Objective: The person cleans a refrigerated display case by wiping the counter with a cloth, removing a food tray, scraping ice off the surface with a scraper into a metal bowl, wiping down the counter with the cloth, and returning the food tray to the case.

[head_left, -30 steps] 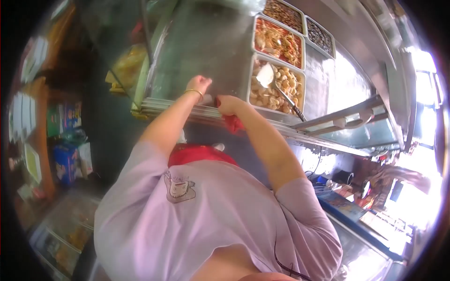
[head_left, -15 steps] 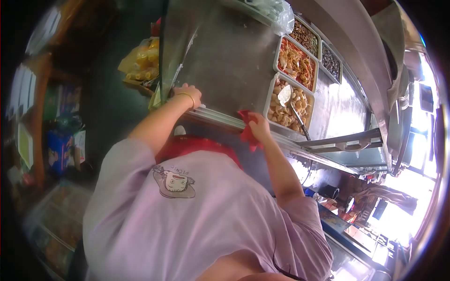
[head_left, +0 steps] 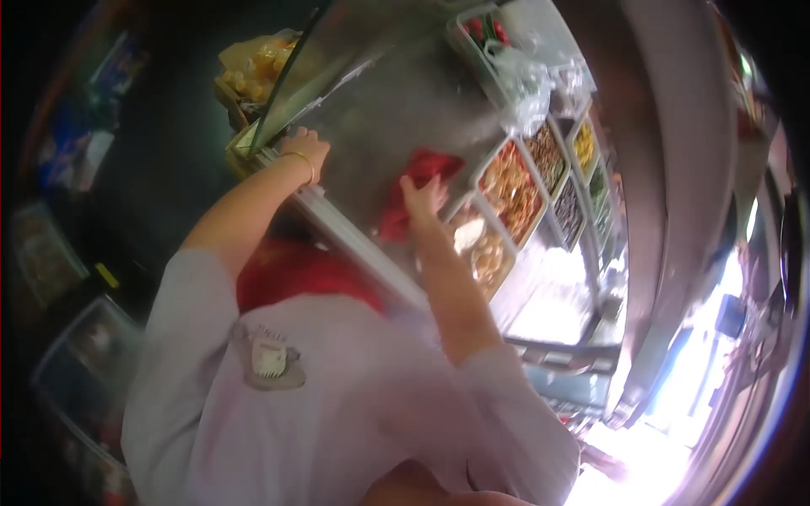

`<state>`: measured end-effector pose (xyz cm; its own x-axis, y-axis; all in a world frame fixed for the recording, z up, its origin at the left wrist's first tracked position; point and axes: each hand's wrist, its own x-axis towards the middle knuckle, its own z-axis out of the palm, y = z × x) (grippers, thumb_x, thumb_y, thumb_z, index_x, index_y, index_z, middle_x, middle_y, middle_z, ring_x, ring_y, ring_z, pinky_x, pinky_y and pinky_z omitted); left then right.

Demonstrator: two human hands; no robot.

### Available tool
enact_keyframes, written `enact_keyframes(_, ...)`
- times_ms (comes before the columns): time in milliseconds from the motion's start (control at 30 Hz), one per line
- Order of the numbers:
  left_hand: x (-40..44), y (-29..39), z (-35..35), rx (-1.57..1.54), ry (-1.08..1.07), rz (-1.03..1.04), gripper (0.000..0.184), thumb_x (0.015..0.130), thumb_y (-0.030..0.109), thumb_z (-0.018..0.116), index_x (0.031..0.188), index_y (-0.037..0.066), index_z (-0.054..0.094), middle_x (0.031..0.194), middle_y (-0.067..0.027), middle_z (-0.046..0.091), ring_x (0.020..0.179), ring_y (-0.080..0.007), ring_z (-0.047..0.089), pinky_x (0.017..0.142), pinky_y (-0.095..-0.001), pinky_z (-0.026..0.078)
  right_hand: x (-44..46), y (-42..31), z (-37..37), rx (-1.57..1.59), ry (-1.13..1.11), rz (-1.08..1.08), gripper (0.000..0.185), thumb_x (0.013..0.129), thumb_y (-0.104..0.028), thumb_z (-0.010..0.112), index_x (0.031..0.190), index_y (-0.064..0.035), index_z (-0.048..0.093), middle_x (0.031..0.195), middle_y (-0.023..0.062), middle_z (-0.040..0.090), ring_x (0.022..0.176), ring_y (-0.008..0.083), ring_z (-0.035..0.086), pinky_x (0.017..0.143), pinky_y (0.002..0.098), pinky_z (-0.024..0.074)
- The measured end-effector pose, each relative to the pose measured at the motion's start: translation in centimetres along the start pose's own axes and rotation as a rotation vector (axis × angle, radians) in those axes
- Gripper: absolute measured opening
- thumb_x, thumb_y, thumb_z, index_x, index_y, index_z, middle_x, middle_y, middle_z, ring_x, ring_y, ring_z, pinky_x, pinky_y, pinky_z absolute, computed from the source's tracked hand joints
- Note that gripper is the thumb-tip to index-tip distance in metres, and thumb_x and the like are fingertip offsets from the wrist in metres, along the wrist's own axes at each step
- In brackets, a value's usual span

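My right hand (head_left: 424, 198) grips a crumpled red cloth (head_left: 434, 163), which spreads over the steel counter (head_left: 371, 126) on both sides of my fingers. At the counter's near left corner, my left hand (head_left: 308, 153) is closed and rests by the metal edge. Whatever lies inside its curled fingers is hidden. A yellow band circles that wrist. Just right of the cloth stands a tray of pale chunky food (head_left: 491, 263) with a light-coloured spoon head (head_left: 469, 234) in it. Behind it is a tray of reddish-orange shredded food (head_left: 511, 190).
More trays hold brown food (head_left: 547, 158), dark food (head_left: 568, 211) and yellow food (head_left: 584, 146). A clear plastic bag (head_left: 525, 88) lies at the far right of the counter. Past the left edge sits an open bag of yellow items (head_left: 257, 72). A curved metal frame (head_left: 650, 169) rises on the right.
My right hand has carried the red cloth from the counter's front edge onto its top, forward and inward. My left hand stays near the corner. The whole view has turned.
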<state>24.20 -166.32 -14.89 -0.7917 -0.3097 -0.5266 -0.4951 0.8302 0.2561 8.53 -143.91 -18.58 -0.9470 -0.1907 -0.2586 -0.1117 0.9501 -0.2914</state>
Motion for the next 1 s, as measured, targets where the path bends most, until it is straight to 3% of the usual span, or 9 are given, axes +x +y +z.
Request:
enact_keyframes(33, 0.2, 0.1, 0.5, -0.016, 0.024, 0.015, 0.040, 0.070, 0.020, 0.074, 0.108, 0.016, 0.063, 0.118, -0.0103, 0.054, 0.117, -0.0295, 0.048, 0.093, -0.0433, 0.045, 2.1, 0.9, 2.1, -0.043, -0.048, 0.012, 0.096, 0.073, -0.047, 0.066, 0.144, 0.0013, 0.022, 0.147, 0.0322, 0.019, 0.134, 0.0485, 0.024, 0.109, 0.0520, 0.0257)
enact_keyframes(200, 0.2, 0.5, 1.9, -0.046, -0.008, 0.151, 0.023, 0.070, 0.017, 0.072, 0.092, 0.016, 0.069, 0.109, -0.0093, 0.058, 0.104, -0.0304, 0.057, 0.085, -0.0403, 0.050, 17.2, -0.6, 4.8, -0.028, 0.846, -0.006, 0.071, 0.081, -0.034, 0.058, 0.134, 0.0079, 0.034, 0.136, 0.0350, 0.036, 0.129, 0.0491, 0.034, 0.107, 0.0537, 0.0273)
enact_keyframes(333, 0.0, 0.4, 1.4, -0.038, -0.130, 0.314, 0.018, 0.073, 0.024, 0.064, 0.082, 0.012, 0.073, 0.089, -0.0126, 0.068, 0.086, -0.0307, 0.066, 0.074, -0.0430, 0.053, 28.3, -6.7, 1.6, 0.201, 0.534, 0.157, 0.054, 0.087, -0.031, 0.050, 0.128, 0.0038, 0.043, 0.140, 0.0245, 0.039, 0.129, 0.0411, 0.037, 0.106, 0.0516, 0.0301)
enact_keyframes(400, -0.2, 0.5, 2.3, -0.094, -0.167, 0.356, 0.024, 0.075, 0.027, 0.058, 0.084, 0.011, 0.073, 0.085, -0.0127, 0.069, 0.083, -0.0307, 0.066, 0.071, -0.0442, 0.053, 27.4, -13.2, 0.7, -0.253, 0.179, -0.101, 0.053, 0.088, -0.030, 0.045, 0.129, 0.0025, 0.045, 0.144, 0.0200, 0.037, 0.133, 0.0375, 0.034, 0.107, 0.0500, 0.0289)
enact_keyframes(567, -0.6, 0.9, 2.7, -0.123, -0.164, 0.460, 0.023, 0.077, 0.027, 0.053, 0.080, 0.014, 0.073, 0.082, -0.0100, 0.069, 0.080, -0.0300, 0.066, 0.070, -0.0427, 0.052, 34.1, -19.7, 5.9, -0.051, 0.270, -0.662, 0.055, 0.086, -0.026, 0.044, 0.133, 0.0033, 0.043, 0.141, 0.0220, 0.039, 0.132, 0.0377, 0.035, 0.107, 0.0498, 0.0295)
enact_keyframes(700, -0.4, 2.2, 3.1, -0.164, -0.257, 0.567, 0.031, 0.085, 0.039, 0.050, 0.086, 0.016, 0.072, 0.089, -0.0110, 0.068, 0.087, -0.0311, 0.065, 0.076, -0.0437, 0.051, 28.8, -19.1, 7.9, -0.460, 0.375, -0.904, 0.048, 0.085, -0.021, 0.045, 0.127, 0.0034, 0.048, 0.132, 0.0232, 0.048, 0.125, 0.0393, 0.043, 0.102, 0.0489, 0.0361)
enact_keyframes(800, -0.7, 3.9, 4.6, -0.184, -0.218, 0.643, 0.041, 0.088, 0.048, 0.047, 0.094, 0.015, 0.071, 0.100, -0.0140, 0.066, 0.096, -0.0330, 0.063, 0.082, -0.0457, 0.050, 12.4, -18.1, 8.8, -0.072, 0.142, -0.836, 0.041, 0.083, -0.019, 0.048, 0.119, 0.0007, 0.054, 0.126, 0.0204, 0.052, 0.120, 0.0363, 0.048, 0.102, 0.0463, 0.0374)
enact_keyframes(833, -0.9, 4.6, 5.1, -0.204, -0.189, 0.660, 0.044, 0.088, 0.051, 0.046, 0.097, 0.015, 0.071, 0.104, -0.0150, 0.065, 0.099, -0.0338, 0.062, 0.083, -0.0463, 0.049, 9.4, -16.6, 10.0, -0.073, 0.304, -1.136, 0.043, 0.081, -0.017, 0.052, 0.120, -0.0008, 0.054, 0.128, 0.0176, 0.052, 0.124, 0.0334, 0.045, 0.108, 0.0488, 0.0310)
enact_keyframes(1000, -1.5, 6.2, 4.6, -0.081, -0.243, 0.649, 0.046, 0.088, 0.050, 0.047, 0.102, 0.014, 0.070, 0.109, -0.0153, 0.063, 0.102, -0.0335, 0.061, 0.086, -0.0463, 0.048, -0.2, -15.3, 7.8, 0.190, -0.329, -1.524, 0.033, 0.076, -0.004, 0.055, 0.109, -0.0065, 0.062, 0.112, 0.0163, 0.060, 0.112, 0.0314, 0.054, 0.107, 0.0490, 0.0326)
